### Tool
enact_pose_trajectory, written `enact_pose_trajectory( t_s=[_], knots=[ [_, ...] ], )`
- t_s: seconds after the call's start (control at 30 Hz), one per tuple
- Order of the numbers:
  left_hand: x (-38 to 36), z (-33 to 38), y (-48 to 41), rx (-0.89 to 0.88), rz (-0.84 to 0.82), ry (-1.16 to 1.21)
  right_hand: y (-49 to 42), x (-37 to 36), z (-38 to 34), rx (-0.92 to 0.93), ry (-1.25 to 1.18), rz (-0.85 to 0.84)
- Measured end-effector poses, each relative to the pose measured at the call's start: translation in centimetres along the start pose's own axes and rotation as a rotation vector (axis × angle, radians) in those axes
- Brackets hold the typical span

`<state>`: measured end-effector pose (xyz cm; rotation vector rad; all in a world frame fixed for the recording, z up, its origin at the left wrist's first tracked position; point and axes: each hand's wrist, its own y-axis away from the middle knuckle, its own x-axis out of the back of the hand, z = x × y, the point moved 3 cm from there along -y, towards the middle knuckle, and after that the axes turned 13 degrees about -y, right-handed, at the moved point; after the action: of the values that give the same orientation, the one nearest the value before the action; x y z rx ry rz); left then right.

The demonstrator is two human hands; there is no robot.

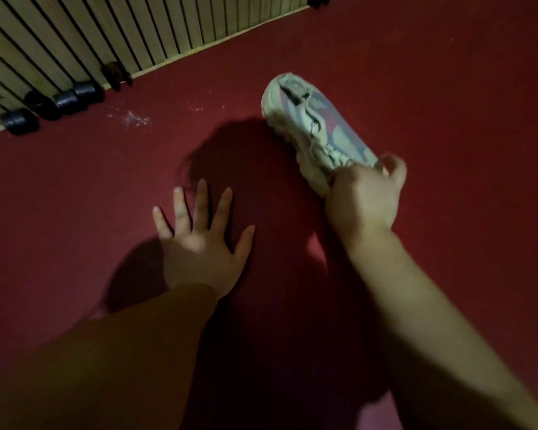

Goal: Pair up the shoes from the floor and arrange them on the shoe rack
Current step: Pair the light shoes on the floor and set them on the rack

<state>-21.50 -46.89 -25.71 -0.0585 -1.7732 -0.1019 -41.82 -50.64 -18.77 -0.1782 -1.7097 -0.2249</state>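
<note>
- The right hand [365, 197] is clamped on the near end of a pale sneaker [317, 122], thumb on one side and fingers curled over the other. The blur hides whether that end is the heel or the collar.
- The left hand [199, 243] holds nothing. Its fingers are straight and splayed, palm down on or just above the red floor [448, 88]; I cannot tell if it bears weight. A brown sleeve [106, 352] covers that arm to the wrist.
- The hands are well apart, the left lying at about 8 o'clock from the right.
- The sneaker runs from the right hand toward 11 o'clock, so its long axis goes from 5 to 11, far tip pointing away from the person. It is rolled partly onto its side, with the lugged sole turned toward 8 o'clock and the laces facing up and right. Whether the far tip touches the floor is unclear.
- From the left hand the sneaker lies at about 2 o'clock, so the right hand is plainly the nearer and already has it.
- Its partner shoe and the shoe rack are not in view, so the next move likely calls for a turn of the head to find them.
- At 10 o'clock from the left hand, dark objects [59, 102] sit along the foot of a slatted wall [106, 32]; they are too dim to tell if they are shoes.
</note>
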Motion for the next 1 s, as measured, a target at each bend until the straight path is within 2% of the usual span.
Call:
enact_pose_trajectory(
  t_s=[0.1,0.17,0.23,0.27,0.3,0.37,0.4,0.6,0.73,0.87,1.0],
  knots=[
    [0.1,0.1,0.0,0.001,0.012,0.027,4.1,0.1,-1.0,-0.038,0.102,-0.115],
    [0.2,0.0,0.1,0.005,0.011,0.036,4.5,0.9,-1.2,-0.043,-0.003,-0.020],
    [0.3,-0.1,0.1,0.009,0.005,0.042,3.3,1.2,-1.2,0.033,-0.172,0.131],
    [0.3,-0.1,0.1,0.012,-0.004,0.040,2.5,0.8,-1.1,0.068,-0.242,0.100],
    [0.2,-0.1,0.1,0.016,-0.015,0.032,1.7,0.0,-1.1,0.083,-0.275,0.000],
    [0.2,-0.1,0.0,0.022,-0.017,0.020,0.7,-2.1,-1.0,0.090,-0.236,-0.171],
    [0.2,-0.1,0.0,0.020,-0.012,0.022,0.5,-2.7,-0.9,0.095,-0.213,-0.183],
    [0.1,0.0,0.2,-0.003,0.029,0.067,3.3,-3.3,-0.5,-0.008,-0.210,-0.074],
    [0.1,0.0,0.1,-0.011,0.020,0.072,8.7,-4.3,-0.3,-0.097,-0.175,0.095],
    [0.0,-0.1,0.0,-0.006,-0.028,0.058,12.8,-4.7,-0.7,-0.143,-0.131,0.093],
    [0.2,-0.2,0.1,0.002,-0.053,0.047,13.1,-5.2,-1.0,-0.184,-0.151,0.083]
  ],
)
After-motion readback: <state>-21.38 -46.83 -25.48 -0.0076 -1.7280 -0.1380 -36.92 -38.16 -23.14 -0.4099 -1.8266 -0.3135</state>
